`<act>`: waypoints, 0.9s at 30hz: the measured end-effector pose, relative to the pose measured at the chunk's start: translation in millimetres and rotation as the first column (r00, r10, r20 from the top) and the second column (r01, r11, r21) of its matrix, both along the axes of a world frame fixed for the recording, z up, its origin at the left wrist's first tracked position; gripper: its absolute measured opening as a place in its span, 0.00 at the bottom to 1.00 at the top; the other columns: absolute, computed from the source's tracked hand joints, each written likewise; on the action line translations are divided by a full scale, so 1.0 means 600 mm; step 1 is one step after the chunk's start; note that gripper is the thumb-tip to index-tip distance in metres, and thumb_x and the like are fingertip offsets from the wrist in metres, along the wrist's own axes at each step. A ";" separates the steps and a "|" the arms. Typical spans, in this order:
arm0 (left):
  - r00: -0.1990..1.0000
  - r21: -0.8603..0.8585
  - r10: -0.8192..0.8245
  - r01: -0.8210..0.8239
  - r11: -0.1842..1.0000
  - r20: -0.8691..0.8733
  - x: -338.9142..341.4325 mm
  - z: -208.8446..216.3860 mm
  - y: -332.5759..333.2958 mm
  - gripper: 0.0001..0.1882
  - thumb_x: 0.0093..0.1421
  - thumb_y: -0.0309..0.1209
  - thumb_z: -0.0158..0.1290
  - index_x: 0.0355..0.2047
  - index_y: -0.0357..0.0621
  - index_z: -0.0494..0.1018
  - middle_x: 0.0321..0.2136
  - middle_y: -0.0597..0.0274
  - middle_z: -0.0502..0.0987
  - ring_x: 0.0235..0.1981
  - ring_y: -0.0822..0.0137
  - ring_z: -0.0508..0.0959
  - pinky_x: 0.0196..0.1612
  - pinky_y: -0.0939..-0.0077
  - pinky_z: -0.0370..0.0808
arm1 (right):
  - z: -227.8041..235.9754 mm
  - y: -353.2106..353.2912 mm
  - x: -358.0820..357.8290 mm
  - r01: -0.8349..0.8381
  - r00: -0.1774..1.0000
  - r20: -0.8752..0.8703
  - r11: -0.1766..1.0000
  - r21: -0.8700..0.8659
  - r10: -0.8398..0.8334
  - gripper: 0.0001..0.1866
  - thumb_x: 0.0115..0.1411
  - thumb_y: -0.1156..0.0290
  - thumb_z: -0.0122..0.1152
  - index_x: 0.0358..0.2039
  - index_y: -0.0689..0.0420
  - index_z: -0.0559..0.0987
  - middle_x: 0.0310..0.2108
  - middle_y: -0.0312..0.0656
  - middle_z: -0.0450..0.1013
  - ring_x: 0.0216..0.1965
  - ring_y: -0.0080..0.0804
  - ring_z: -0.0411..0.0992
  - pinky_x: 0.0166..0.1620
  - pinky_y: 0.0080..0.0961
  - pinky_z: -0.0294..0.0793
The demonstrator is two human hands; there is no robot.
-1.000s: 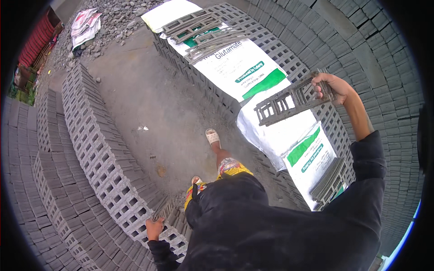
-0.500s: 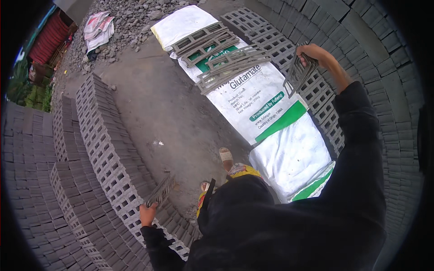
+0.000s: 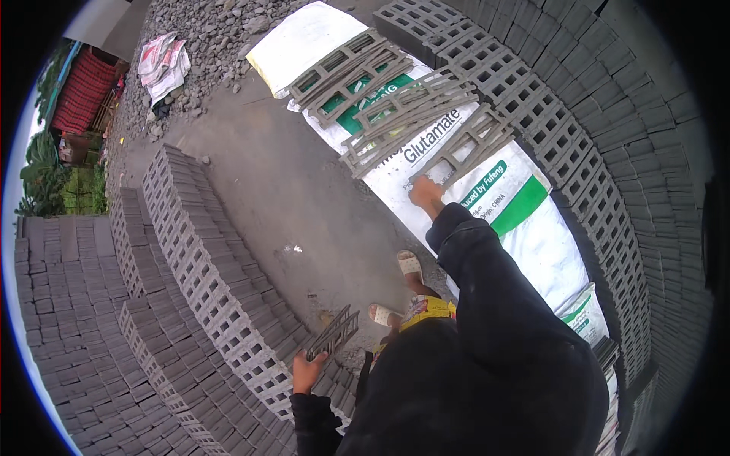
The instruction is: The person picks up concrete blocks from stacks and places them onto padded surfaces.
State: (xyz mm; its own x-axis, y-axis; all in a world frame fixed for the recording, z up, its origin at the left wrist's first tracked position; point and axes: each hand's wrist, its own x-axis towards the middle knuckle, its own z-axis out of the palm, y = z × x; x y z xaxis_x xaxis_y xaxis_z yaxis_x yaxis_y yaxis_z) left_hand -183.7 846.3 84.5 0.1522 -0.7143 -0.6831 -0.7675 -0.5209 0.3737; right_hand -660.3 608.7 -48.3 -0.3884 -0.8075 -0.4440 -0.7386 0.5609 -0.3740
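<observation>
My left hand (image 3: 307, 372) is closed around a small bundle of thin grey ladder-shaped frames (image 3: 334, 333), held out beside the long row of hollow blocks on the left. My right hand (image 3: 427, 193) is closed at the near end of another bundle of ladder-shaped frames (image 3: 475, 144), which lies over the white sacks (image 3: 525, 242); its fingers are partly hidden. Farther up the sacks rest two more groups of such frames, one group (image 3: 348, 76) at the far end and one group (image 3: 411, 106) between it and my right hand.
Stacked hollow blocks (image 3: 199, 277) stand at the left, with more block stacks (image 3: 61, 304) behind them. Another row of hollow blocks (image 3: 547, 133) runs along the right of the sacks. Gravel (image 3: 205, 38) and a crumpled sack (image 3: 163, 67) lie at the far left.
My right hand has swung left and down from the block row, bringing its frames over the sacks. My left hand still holds its frames, now farther right in the picture; the view has shifted.
</observation>
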 end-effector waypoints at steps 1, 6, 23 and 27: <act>0.997 -0.003 -0.060 0.060 0.998 0.039 -0.017 0.006 -0.019 0.28 0.46 0.42 0.60 0.32 0.22 0.71 0.27 0.37 0.76 0.33 0.49 0.78 0.39 0.63 0.71 | 0.010 -0.005 0.009 0.004 1.000 0.021 1.000 -0.002 -0.004 0.16 0.49 0.69 0.53 0.36 0.64 0.77 0.38 0.55 0.74 0.41 0.51 0.73 0.47 0.39 0.72; 0.947 -0.034 -0.297 0.303 0.952 0.125 -0.116 0.114 -0.084 0.29 0.45 0.44 0.61 0.33 0.24 0.73 0.28 0.33 0.75 0.35 0.43 0.77 0.40 0.59 0.71 | 0.139 0.070 0.097 0.237 0.963 0.224 0.874 -0.425 -0.152 0.18 0.50 0.62 0.58 0.37 0.62 0.79 0.39 0.54 0.74 0.40 0.49 0.74 0.45 0.37 0.72; -0.262 -0.306 -0.822 0.836 -0.455 0.505 -0.729 0.469 -0.335 0.21 0.40 0.41 0.62 0.32 0.39 0.77 0.17 0.51 0.74 0.26 0.51 0.74 0.39 0.65 0.67 | 0.291 0.283 -0.069 0.801 -0.469 0.874 0.355 0.481 -0.126 0.40 0.60 0.43 0.45 0.63 0.58 0.51 0.61 0.54 0.50 0.59 0.50 0.56 0.53 0.53 0.61; -0.237 -0.415 -0.737 0.700 -0.582 0.634 -0.847 0.458 -0.358 0.18 0.43 0.40 0.59 0.31 0.42 0.77 0.18 0.55 0.76 0.25 0.56 0.75 0.39 0.66 0.65 | 0.334 0.249 -0.181 0.921 -0.367 0.903 0.221 0.319 0.225 0.48 0.57 0.37 0.44 0.64 0.59 0.43 0.64 0.54 0.42 0.61 0.54 0.52 0.56 0.58 0.56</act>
State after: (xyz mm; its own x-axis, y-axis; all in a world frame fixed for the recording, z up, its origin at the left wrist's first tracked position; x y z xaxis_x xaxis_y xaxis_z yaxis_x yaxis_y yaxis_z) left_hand -691.8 631.5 359.0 -0.9963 0.0676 -0.0532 0.0691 0.9973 -0.0263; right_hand -768.8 758.1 152.2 -0.5448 -0.6873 -0.4804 0.8356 -0.3966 -0.3801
